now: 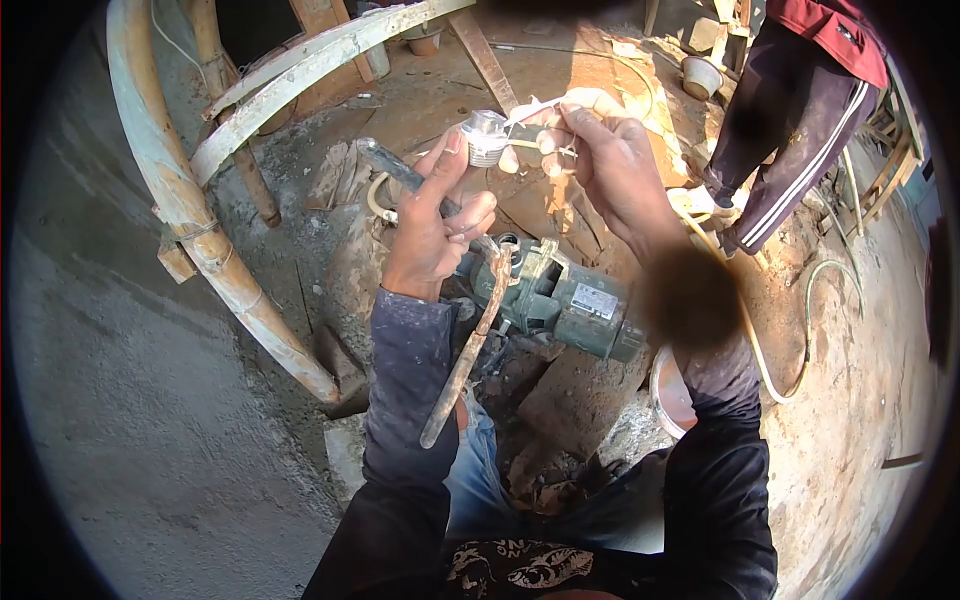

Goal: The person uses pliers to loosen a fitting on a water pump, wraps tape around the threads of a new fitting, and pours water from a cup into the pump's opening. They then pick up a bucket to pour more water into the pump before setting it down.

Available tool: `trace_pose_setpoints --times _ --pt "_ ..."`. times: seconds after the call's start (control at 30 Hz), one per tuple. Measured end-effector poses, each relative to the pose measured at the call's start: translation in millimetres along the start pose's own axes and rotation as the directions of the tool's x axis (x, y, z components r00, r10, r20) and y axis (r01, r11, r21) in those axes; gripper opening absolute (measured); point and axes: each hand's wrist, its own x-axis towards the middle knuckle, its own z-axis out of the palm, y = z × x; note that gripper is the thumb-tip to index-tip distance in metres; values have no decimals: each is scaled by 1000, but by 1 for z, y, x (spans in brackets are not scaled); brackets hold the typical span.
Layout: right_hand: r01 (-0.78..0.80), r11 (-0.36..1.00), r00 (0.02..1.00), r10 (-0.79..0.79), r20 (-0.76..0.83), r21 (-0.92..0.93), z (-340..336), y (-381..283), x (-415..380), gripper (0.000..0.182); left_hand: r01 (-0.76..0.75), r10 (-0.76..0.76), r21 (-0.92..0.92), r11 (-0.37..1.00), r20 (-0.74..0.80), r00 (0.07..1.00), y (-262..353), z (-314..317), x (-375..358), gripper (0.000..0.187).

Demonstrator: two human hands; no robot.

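Note:
My left hand (437, 215) is closed around a pale threaded pipe fitting (485, 138), held up between thumb and fingers. The same hand also grips a grey metal tool handle (390, 163) that crosses the palm. My right hand (617, 160) pinches a thin white strip of thread tape (537, 108) that runs toward the fitting. Below the hands sits a green water pump (575, 305) with a label and an open port on top. A rusty curved handle (468, 370) slants down from beside that port, over my left sleeve.
A person in dark striped trousers (790, 150) stands at the upper right. Plastered bamboo poles (215, 240) lean at the left. A pale hose (808, 320) curves over the dirt floor at the right, and a bucket (672, 395) stands by my right forearm.

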Motion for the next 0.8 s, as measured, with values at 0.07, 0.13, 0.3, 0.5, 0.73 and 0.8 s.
trace_pose_setpoints --times 0.07,0.13,0.3,0.5,0.73,0.8 --pt "-29 977 999 37 -32 211 -2 1 1 19 -11 13 -30 999 58 998 -2 0 -1 37" --pt "-64 915 998 70 -1 400 -8 -4 4 19 25 -54 181 983 154 987 -2 5 -1 28" --pt "194 794 949 -301 97 576 -63 -26 26 14 114 -111 493 863 -36 993 -10 6 4 27" --pt "347 933 918 -359 -167 -100 -116 -121 -25 13 4 75 298 955 -255 964 -4 -18 13 31" --pt "-502 796 787 583 203 -337 -119 -48 -163 21 -17 89 295 955 -233 968 -2 -5 10 27" --pt "-244 539 737 643 207 -806 -110 -28 -215 25 -39 75 168 985 -216 974 -7 -11 15 24"
